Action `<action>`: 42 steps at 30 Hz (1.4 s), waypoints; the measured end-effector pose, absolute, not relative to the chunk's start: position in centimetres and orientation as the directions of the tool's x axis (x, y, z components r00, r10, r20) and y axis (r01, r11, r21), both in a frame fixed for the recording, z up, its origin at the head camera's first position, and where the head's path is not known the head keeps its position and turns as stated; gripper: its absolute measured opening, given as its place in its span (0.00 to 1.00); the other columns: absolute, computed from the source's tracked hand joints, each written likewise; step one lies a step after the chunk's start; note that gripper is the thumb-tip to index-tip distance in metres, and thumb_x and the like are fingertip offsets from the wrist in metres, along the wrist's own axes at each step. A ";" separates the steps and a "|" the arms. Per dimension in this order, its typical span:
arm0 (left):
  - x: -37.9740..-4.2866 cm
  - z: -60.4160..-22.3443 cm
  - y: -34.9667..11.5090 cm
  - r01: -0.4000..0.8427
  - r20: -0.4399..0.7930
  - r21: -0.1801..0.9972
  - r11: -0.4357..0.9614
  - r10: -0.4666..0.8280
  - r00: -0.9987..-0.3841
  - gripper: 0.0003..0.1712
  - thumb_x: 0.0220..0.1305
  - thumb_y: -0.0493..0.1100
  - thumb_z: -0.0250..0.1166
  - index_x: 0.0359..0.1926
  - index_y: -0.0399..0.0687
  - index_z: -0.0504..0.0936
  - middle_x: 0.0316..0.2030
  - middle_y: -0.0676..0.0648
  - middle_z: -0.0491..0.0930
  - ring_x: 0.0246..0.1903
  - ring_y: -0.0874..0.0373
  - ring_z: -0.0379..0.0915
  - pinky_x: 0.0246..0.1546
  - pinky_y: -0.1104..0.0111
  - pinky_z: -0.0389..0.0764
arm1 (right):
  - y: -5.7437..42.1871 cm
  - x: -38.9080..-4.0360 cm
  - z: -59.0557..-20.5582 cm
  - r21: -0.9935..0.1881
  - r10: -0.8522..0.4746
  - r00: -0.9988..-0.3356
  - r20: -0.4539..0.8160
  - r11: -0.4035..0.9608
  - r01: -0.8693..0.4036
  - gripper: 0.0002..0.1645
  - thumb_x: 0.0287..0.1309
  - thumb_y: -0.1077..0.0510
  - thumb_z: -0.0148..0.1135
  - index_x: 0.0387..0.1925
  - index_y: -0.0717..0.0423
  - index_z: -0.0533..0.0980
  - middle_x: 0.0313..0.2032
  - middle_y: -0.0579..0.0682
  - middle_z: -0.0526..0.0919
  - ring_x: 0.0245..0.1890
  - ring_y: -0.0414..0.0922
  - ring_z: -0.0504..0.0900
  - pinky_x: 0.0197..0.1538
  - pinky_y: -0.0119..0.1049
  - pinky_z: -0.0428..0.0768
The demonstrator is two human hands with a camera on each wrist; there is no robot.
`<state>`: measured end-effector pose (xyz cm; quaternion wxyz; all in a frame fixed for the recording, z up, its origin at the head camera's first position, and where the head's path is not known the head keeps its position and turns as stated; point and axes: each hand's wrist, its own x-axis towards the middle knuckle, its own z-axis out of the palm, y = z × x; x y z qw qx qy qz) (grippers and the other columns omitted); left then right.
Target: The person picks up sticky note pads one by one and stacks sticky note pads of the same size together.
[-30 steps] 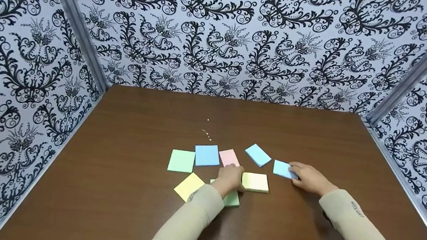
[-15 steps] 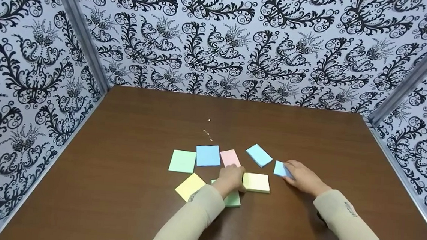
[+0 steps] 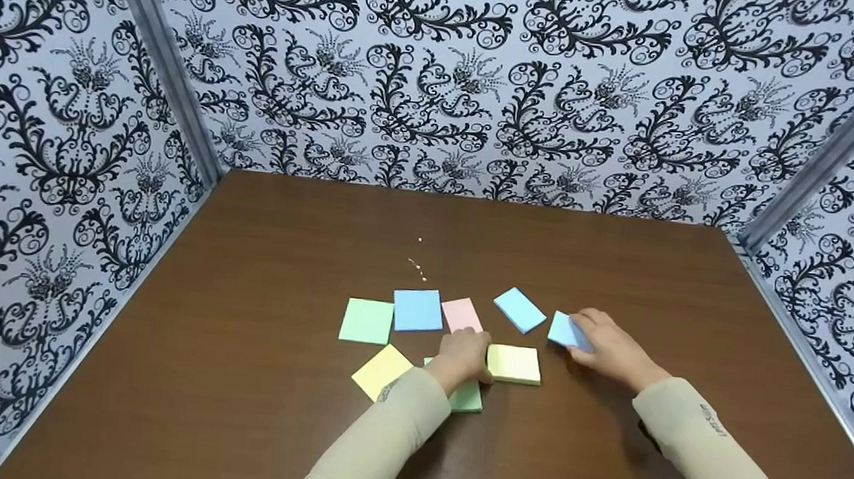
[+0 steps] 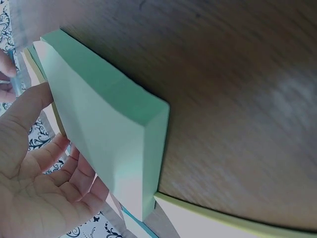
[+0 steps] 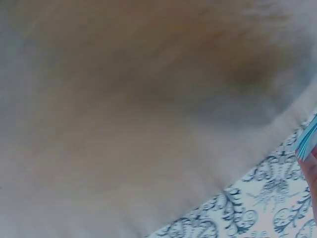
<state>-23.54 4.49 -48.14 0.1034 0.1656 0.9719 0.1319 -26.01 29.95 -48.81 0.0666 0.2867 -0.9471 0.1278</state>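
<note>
Near the middle of the table, my left hand pinches the left end of a pale yellow sticky note pad between thumb and fingers. A thick green sticky note pad lies under my left wrist, close in front of the palm in the left wrist view. To the right, my right hand grips a small blue sticky note pad, thumb on the near side and fingers over the far side. This pad looks slightly tilted, and its sheet edges show fanned at the right wrist view's edge. My fingers hide its right part.
Around the left hand lie a pink pad, a larger blue pad, a light green pad and a yellow pad. Another light blue pad lies beyond the yellow one. Small white specks dot the brown table. Patterned walls enclose it.
My right hand has moved slightly left with the small blue pad, whose far edge has risen and turned a little. The left hand has kept its place at the pale yellow pad.
</note>
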 end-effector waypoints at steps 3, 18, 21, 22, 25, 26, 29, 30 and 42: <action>-23.5 -48.1 4.5 0.293 -0.155 0.298 0.908 0.349 -0.924 0.19 0.42 0.51 0.75 0.29 0.47 0.76 0.30 0.48 0.75 0.34 0.55 0.72 0.35 0.61 0.73 | 29.0 -25.8 -48.4 -0.198 -0.574 -0.786 0.230 0.763 -0.615 0.28 0.51 0.57 0.62 0.51 0.72 0.70 0.48 0.65 0.72 0.48 0.57 0.71 0.48 0.50 0.72; -23.4 -48.0 4.6 0.278 -0.142 0.295 0.914 0.330 -0.933 0.26 0.39 0.50 0.75 0.40 0.46 0.77 0.35 0.46 0.77 0.39 0.51 0.73 0.39 0.59 0.73 | 23.7 -24.2 -48.6 -0.114 -0.805 -0.532 0.263 0.522 -0.846 0.25 0.47 0.60 0.64 0.47 0.69 0.73 0.44 0.59 0.74 0.44 0.51 0.73 0.45 0.43 0.74; -23.3 -48.0 4.7 0.289 -0.138 0.265 0.920 0.333 -0.933 0.27 0.41 0.51 0.75 0.41 0.46 0.76 0.36 0.46 0.77 0.40 0.52 0.73 0.39 0.59 0.74 | 23.5 -24.1 -48.9 -0.119 -0.808 -0.533 0.250 0.521 -0.845 0.24 0.47 0.60 0.64 0.46 0.68 0.73 0.44 0.58 0.74 0.44 0.50 0.73 0.45 0.41 0.74; -23.3 -48.0 4.7 0.294 -0.136 0.252 0.922 0.334 -0.933 0.27 0.41 0.51 0.74 0.42 0.45 0.76 0.37 0.46 0.77 0.41 0.52 0.73 0.39 0.59 0.74 | 23.4 -24.1 -49.0 -0.125 -0.806 -0.540 0.241 0.526 -0.841 0.24 0.47 0.60 0.64 0.46 0.68 0.73 0.44 0.57 0.74 0.44 0.49 0.73 0.45 0.41 0.74; -23.2 -48.0 4.8 0.307 -0.132 0.218 0.926 0.340 -0.931 0.28 0.43 0.52 0.73 0.42 0.45 0.75 0.37 0.46 0.77 0.41 0.52 0.73 0.40 0.59 0.74 | 23.2 -24.0 -49.1 -0.141 -0.799 -0.558 0.224 0.540 -0.830 0.23 0.47 0.59 0.63 0.46 0.67 0.73 0.45 0.55 0.74 0.44 0.47 0.72 0.45 0.40 0.74; -23.2 -48.0 4.8 0.310 -0.133 0.210 0.927 0.341 -0.931 0.28 0.43 0.53 0.73 0.43 0.45 0.75 0.38 0.46 0.77 0.42 0.52 0.73 0.40 0.59 0.74 | 23.2 -24.0 -49.2 -0.141 -0.797 -0.561 0.222 0.543 -0.828 0.23 0.48 0.60 0.63 0.46 0.66 0.73 0.45 0.55 0.74 0.44 0.47 0.72 0.45 0.39 0.74; -23.3 -48.1 4.9 0.307 -0.142 0.207 0.929 0.339 -0.930 0.29 0.44 0.52 0.73 0.45 0.45 0.75 0.39 0.46 0.77 0.42 0.52 0.73 0.41 0.59 0.74 | 23.0 -24.0 -49.3 -0.140 -0.799 -0.557 0.228 0.539 -0.830 0.22 0.48 0.60 0.63 0.46 0.66 0.74 0.45 0.55 0.73 0.44 0.47 0.72 0.45 0.39 0.74; -23.2 -48.0 4.9 0.306 -0.145 0.210 0.929 0.339 -0.930 0.29 0.44 0.52 0.73 0.46 0.44 0.75 0.39 0.46 0.77 0.42 0.52 0.73 0.41 0.59 0.74 | 23.0 -24.0 -49.4 -0.139 -0.800 -0.554 0.231 0.537 -0.832 0.22 0.48 0.60 0.63 0.46 0.66 0.74 0.45 0.55 0.73 0.44 0.47 0.72 0.45 0.39 0.74; -23.3 -48.3 5.0 0.282 -0.166 0.248 0.927 0.328 -0.930 0.30 0.44 0.49 0.73 0.47 0.44 0.74 0.40 0.45 0.77 0.43 0.52 0.73 0.43 0.59 0.74 | 22.9 -24.1 -50.0 -0.126 -0.812 -0.535 0.232 0.520 -0.845 0.22 0.50 0.59 0.63 0.47 0.66 0.74 0.45 0.55 0.73 0.44 0.47 0.72 0.45 0.39 0.74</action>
